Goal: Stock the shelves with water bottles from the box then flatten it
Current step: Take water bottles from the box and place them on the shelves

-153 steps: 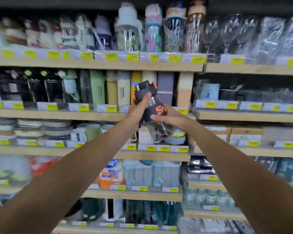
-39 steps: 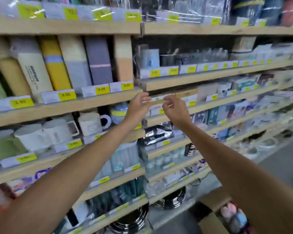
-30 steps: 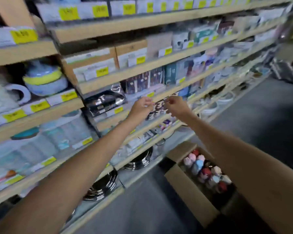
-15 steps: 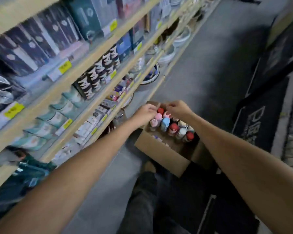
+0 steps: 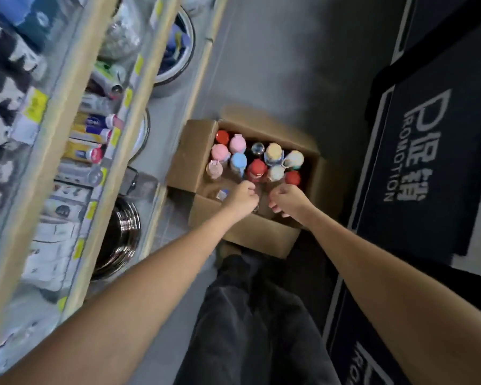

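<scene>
- Shelves run along the left side, tilted in the view, crowded with blurred packaged goods and yellow price tags.
- Grey floor fills the top middle, and a dark mat with white lettering lies to the right.
- The person's dark trousers show at the bottom centre, and both bare forearms stretch forward and down from the lower corners.
- An open cardboard box sits on the floor between the shelves and the mat, just ahead of the legs, with its flaps folded outward.
- A shiny steel pot sits on the bottom shelf to the left of the box, and a round bowl sits farther along the same level.
- Bottles stand upright in the box, packed into its far part; their caps are red, pink, blue, cream and white, and one is clear.
- The near left part of the box shows bare cardboard with one small item lying there, too blurred to identify.
- The left hand is over the near middle of the box, just short of the closest caps, fingers curled into a loose fist; I cannot tell whether it grips anything.
- The right hand is just beside it above the near wall, fingers loosely bent downward, with nothing visible in them.
</scene>
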A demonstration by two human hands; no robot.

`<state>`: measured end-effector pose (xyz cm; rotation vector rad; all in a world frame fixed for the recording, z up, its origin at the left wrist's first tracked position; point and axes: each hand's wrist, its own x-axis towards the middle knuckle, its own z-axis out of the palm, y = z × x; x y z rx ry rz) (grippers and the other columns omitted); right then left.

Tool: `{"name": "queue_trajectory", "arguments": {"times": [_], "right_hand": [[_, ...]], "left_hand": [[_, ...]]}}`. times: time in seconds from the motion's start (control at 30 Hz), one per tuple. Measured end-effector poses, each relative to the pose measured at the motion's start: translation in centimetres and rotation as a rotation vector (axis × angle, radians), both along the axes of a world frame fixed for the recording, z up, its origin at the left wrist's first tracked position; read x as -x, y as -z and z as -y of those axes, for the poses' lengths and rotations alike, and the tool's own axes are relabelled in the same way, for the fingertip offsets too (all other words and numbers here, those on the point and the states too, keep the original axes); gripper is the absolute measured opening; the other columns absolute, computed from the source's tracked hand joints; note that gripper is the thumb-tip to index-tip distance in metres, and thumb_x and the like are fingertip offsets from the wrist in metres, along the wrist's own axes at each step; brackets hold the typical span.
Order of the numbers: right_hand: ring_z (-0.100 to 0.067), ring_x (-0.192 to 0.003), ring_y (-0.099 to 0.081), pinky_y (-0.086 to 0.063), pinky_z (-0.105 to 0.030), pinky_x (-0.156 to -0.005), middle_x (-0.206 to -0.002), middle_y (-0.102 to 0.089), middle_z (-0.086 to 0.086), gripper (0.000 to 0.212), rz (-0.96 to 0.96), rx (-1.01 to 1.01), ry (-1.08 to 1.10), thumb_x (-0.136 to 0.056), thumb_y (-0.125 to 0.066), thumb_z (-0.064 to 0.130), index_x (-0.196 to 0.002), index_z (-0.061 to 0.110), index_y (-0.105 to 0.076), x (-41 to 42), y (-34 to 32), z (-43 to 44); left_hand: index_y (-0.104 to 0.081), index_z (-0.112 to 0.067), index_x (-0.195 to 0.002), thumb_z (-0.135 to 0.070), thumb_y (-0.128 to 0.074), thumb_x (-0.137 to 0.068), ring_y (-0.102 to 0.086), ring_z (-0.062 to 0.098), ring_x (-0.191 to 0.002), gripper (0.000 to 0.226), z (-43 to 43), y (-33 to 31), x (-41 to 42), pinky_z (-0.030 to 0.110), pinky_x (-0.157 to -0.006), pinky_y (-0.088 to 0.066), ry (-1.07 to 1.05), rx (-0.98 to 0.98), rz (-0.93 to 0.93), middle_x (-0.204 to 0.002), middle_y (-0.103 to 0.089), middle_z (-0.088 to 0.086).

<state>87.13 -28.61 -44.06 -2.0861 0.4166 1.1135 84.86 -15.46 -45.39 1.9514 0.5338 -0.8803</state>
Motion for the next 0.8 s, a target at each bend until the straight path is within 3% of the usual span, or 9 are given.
{"name": "queue_trajectory", "arguments": {"times": [0.1,0.23,0.33,0.43,0.53,0.63,0.7,0.77,0.8], "right_hand": [[-0.021,-0.070,-0.055,-0.037,-0.021,-0.048,-0.080,-0.062,-0.011,0.026,-0.068,0.016,0.016,-0.090,-0.046,0.010,-0.066,0.017,-0.054,-0.6,5.6,0.7],[-0.027,-0.081,-0.058,-0.040,-0.028,-0.060,-0.090,-0.065,-0.016,0.020,-0.104,0.020,0.036,-0.088,-0.049,0.014,-0.070,0.018,-0.056,-1.2,14.8,1.2],[-0.031,-0.091,-0.060,-0.049,-0.039,-0.073,-0.100,-0.065,-0.017,0.013,-0.135,0.024,0.101,-0.090,-0.050,0.013,-0.093,0.010,-0.063,-1.0,21.5,1.6],[-0.033,-0.099,-0.058,-0.046,-0.040,-0.085,-0.114,-0.062,-0.021,0.024,-0.151,0.033,0.116,-0.094,-0.048,0.013,-0.112,0.003,-0.059,-0.9,27.2,1.6],[-0.027,-0.101,-0.055,-0.044,-0.035,-0.090,-0.111,-0.059,-0.014,0.027,-0.173,0.053,0.149,-0.094,-0.050,0.014,-0.118,0.002,-0.058,-0.8,32.2,1.7],[-0.023,-0.096,-0.053,-0.038,-0.026,-0.080,-0.097,-0.058,-0.009,0.013,-0.177,0.042,0.145,-0.094,-0.051,0.014,-0.094,0.009,-0.063,-1.1,37.8,1.8],[-0.020,-0.087,-0.049,-0.033,-0.022,-0.067,-0.085,-0.054,-0.007,0.015,-0.220,0.037,0.072,-0.094,-0.052,0.016,-0.079,0.014,-0.054,-1.3,40.6,1.5],[-0.016,-0.080,-0.047,-0.035,-0.016,-0.053,-0.092,-0.051,-0.008,0.009,-0.238,0.000,0.059,-0.092,-0.058,0.014,-0.097,0.009,-0.053,-1.3,43.8,1.4],[-0.014,-0.077,-0.047,-0.038,-0.009,-0.049,-0.095,-0.050,-0.008,0.020,-0.205,-0.044,0.070,-0.091,-0.059,0.011,-0.109,0.006,-0.051,-1.1,45.4,1.2]], "left_hand": [[-0.057,-0.010,-0.114,-0.010,-0.051,-0.087,-0.058,0.029,-0.109,0.028,0.6,6.8,-0.1,0.035,-0.094,-0.046,0.068,-0.075,-0.034,-0.116,-0.062,0.013],[-0.054,-0.029,-0.090,-0.006,-0.050,-0.087,-0.057,0.031,-0.109,0.023,1.2,14.8,-0.7,0.038,-0.095,-0.045,0.084,-0.098,-0.007,-0.118,-0.059,0.016],[-0.057,-0.009,-0.115,-0.010,-0.052,-0.087,-0.054,0.032,-0.110,0.028,1.4,21.3,-0.5,0.038,-0.093,-0.045,0.165,-0.172,-0.039,-0.119,-0.057,0.016],[-0.057,-0.009,-0.114,-0.013,-0.054,-0.086,-0.056,0.031,-0.108,0.028,1.2,26.6,-0.7,0.037,-0.092,-0.046,0.217,-0.175,-0.026,-0.115,-0.060,0.016],[-0.057,-0.006,-0.114,-0.016,-0.057,-0.086,-0.053,0.032,-0.112,0.030,1.2,32.0,-1.5,0.039,-0.097,-0.043,0.300,-0.222,-0.067,-0.119,-0.057,0.017],[-0.055,-0.007,-0.119,-0.020,-0.057,-0.086,-0.047,0.033,-0.119,0.035,0.7,37.4,-2.6,0.039,-0.100,-0.039,0.406,-0.277,-0.060,-0.125,-0.051,0.016],[-0.050,-0.009,-0.128,-0.021,-0.056,-0.087,-0.043,0.032,-0.125,0.043,0.4,40.6,-3.3,0.039,-0.105,-0.037,0.459,-0.297,-0.089,-0.133,-0.047,0.014],[-0.045,-0.012,-0.133,-0.022,-0.057,-0.087,-0.037,0.031,-0.130,0.049,0.1,43.8,-3.9,0.041,-0.107,-0.034,0.556,-0.342,-0.107,-0.138,-0.042,0.012],[-0.042,-0.012,-0.134,-0.024,-0.058,-0.086,-0.034,0.030,-0.132,0.051,-0.1,45.2,-4.1,0.041,-0.108,-0.031,0.609,-0.356,-0.126,-0.141,-0.039,0.010]]}}
